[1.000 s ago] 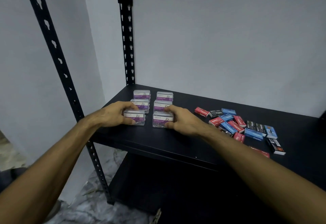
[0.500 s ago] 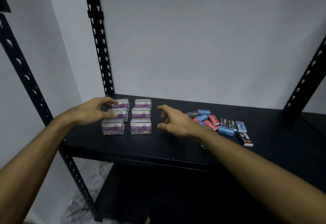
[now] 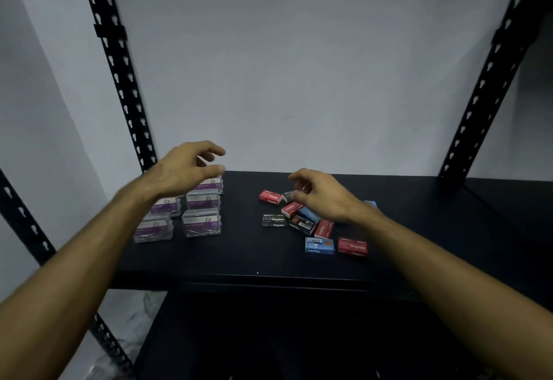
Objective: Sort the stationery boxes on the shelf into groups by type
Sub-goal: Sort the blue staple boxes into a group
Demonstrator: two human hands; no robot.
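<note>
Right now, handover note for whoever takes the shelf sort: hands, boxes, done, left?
Left hand: open, holding nothing, above the paper clip boxes.
Right hand: fingers loosely curled, empty, over the staple boxes.
Done: clear paper clip boxes grouped in neat rows at the left of the black shelf.
Left: red, blue and black staple boxes lie mixed in a loose pile at centre-right; sort them by type.

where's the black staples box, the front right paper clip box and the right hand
black staples box [image 3: 273, 220], head view, on its printed top
front right paper clip box [image 3: 201, 223], head view, on its front face
right hand [image 3: 324, 197], head view, on its back
</note>
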